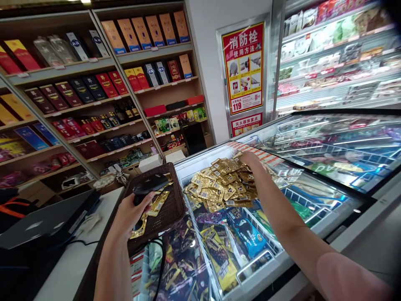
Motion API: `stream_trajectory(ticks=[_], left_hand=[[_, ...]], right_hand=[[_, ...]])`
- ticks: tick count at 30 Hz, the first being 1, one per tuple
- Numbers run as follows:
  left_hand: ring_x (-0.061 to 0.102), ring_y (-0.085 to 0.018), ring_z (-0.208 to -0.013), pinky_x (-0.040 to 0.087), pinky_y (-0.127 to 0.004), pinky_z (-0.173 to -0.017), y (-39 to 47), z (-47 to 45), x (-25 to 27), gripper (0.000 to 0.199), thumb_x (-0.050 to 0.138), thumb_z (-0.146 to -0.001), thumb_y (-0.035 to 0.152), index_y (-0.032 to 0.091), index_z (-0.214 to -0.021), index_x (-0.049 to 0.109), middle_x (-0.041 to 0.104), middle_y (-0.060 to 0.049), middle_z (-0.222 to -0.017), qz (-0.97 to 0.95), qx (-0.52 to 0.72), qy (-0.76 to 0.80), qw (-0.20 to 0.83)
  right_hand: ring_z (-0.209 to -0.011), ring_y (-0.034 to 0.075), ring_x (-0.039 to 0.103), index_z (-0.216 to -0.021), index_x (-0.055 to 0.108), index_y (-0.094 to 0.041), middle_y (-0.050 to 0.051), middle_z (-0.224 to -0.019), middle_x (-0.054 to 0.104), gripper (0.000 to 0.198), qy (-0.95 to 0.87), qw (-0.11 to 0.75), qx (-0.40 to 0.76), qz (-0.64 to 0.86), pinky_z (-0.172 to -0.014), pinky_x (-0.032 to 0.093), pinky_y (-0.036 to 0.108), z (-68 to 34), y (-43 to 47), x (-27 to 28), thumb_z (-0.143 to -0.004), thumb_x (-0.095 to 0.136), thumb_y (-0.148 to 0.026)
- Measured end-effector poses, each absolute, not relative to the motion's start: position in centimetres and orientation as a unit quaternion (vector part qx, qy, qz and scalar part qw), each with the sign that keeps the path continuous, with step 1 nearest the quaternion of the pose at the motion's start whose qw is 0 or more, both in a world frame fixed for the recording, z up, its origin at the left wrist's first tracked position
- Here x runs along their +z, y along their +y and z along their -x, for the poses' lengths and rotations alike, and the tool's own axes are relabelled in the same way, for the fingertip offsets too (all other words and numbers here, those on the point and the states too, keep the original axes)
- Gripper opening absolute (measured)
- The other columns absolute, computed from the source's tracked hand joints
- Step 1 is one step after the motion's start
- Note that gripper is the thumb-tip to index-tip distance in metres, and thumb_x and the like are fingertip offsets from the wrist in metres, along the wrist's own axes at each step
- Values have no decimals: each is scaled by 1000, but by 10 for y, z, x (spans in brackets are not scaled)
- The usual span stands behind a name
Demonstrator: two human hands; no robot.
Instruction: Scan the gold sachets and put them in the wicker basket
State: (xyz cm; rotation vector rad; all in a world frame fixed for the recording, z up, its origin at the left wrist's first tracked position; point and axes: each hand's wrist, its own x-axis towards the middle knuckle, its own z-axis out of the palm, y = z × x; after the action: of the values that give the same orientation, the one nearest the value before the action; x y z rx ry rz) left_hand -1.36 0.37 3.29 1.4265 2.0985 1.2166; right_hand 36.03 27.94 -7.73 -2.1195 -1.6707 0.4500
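Observation:
My left hand [133, 213] is closed round a black handheld barcode scanner [152, 182], above a brown woven basket [171, 213]. A few gold foil packets [158, 203] lie in the basket under the scanner. My right hand [250, 161] reaches to the far side of a heap of gold foil packets [219, 179] on the freezer's glass top. Its fingers are hidden behind the wrist and the heap, so their grip does not show.
A chest freezer [216, 251] holds bagged frozen goods in wire baskets. A black cord [163, 255] hangs by the basket. On the left counter [59, 267] sits a black machine [46, 217]. Shelves of boxes [153, 31] and a lit refrigerated display [338, 58] stand behind.

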Motion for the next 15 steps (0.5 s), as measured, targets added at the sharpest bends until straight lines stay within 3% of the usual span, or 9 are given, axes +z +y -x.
stream_trajectory(ticks=[4, 7, 10, 15], left_hand=[[60, -20, -56, 41, -24, -50, 5, 18, 29, 56, 71, -54, 71, 18, -69, 60, 62, -3, -56, -489, 421, 741, 184], [59, -17, -55, 42, -23, -51, 8, 26, 21, 54, 74, -54, 67, 18, -72, 61, 61, 0, -57, -484, 440, 732, 194], [58, -16, -54, 41, -23, -50, 10, 38, 14, 55, 74, -56, 66, 17, -77, 63, 61, 0, -61, -469, 441, 744, 179], [58, -15, -54, 40, -23, -49, 3, 52, 14, 55, 75, -54, 65, 17, -78, 65, 61, -1, -63, -445, 459, 751, 164]], right_hand=[[-122, 36, 51, -124, 62, -7, 26, -126, 58, 41, -578, 177, 149, 782, -95, 41, 48, -353, 274, -78, -85, 53, -14], [-127, 39, 44, -124, 60, -5, 28, -130, 53, 40, -585, 202, 72, 782, -98, 36, 52, -339, 261, -68, -87, 50, -15], [-123, 39, 46, -122, 59, -5, 27, -125, 56, 38, -667, 234, 17, 707, -98, 35, 53, -304, 238, -52, -87, 49, -13], [-114, 33, 54, -105, 67, -16, 18, -116, 62, 22, -833, 264, 136, 467, -99, 37, 47, -183, 182, -41, -85, 58, -14]])
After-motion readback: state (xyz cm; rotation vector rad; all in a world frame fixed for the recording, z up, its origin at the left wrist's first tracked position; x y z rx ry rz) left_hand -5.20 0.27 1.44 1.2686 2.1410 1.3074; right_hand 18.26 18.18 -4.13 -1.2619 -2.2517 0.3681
